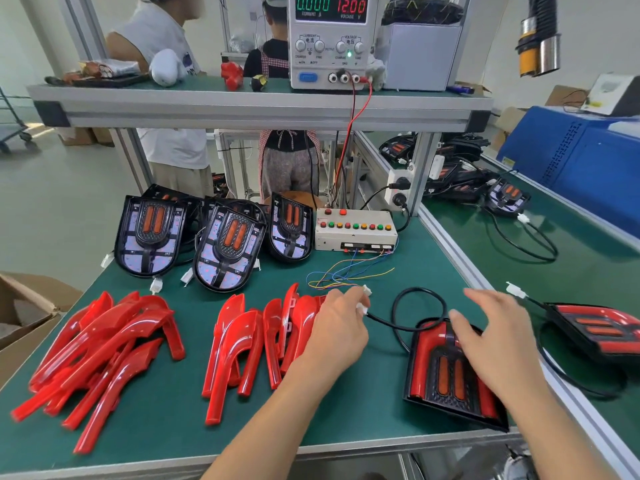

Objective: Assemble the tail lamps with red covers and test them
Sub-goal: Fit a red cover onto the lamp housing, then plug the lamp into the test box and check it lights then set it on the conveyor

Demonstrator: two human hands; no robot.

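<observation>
- Green matting covers the workbench [363, 403], and on its right part lies a tail lamp [450, 372] already fitted with red covers, its black centre grille with two orange strips facing up.
- The right hand [498, 337] hovers over that lamp's upper half, fingers spread and fairly straight, gripping nothing; whether the palm touches the lamp cannot be told.
- The lamp's black cable [415, 306] loops up from its top edge and runs left to a white plug [362, 308].
- The left hand [341, 327] pinches that plug at its fingertips, well to the left of the lamp itself; just above sits a second white connector [366, 290] on thin coloured wires [346, 271], close to the plug, but whether the two are joined is not clear.
- Those wires lead back to a white test box [356, 230] with rows of red, green and yellow buttons.
- Loose red covers lie in two heaps: one pile [104, 351] at the left of the bench, another [263, 341] just left of the left hand.
- Three uncovered lamp bodies [225, 247] lean upright behind the heaps.
- A finished lamp [599, 330] with its own cable rests on the neighbouring bench to the right.
- On the shelf above, a power supply [330, 43] reads 0.000 and 12.00, with red and black leads dropping from it.
- Two people stand beyond the bench frame.
</observation>
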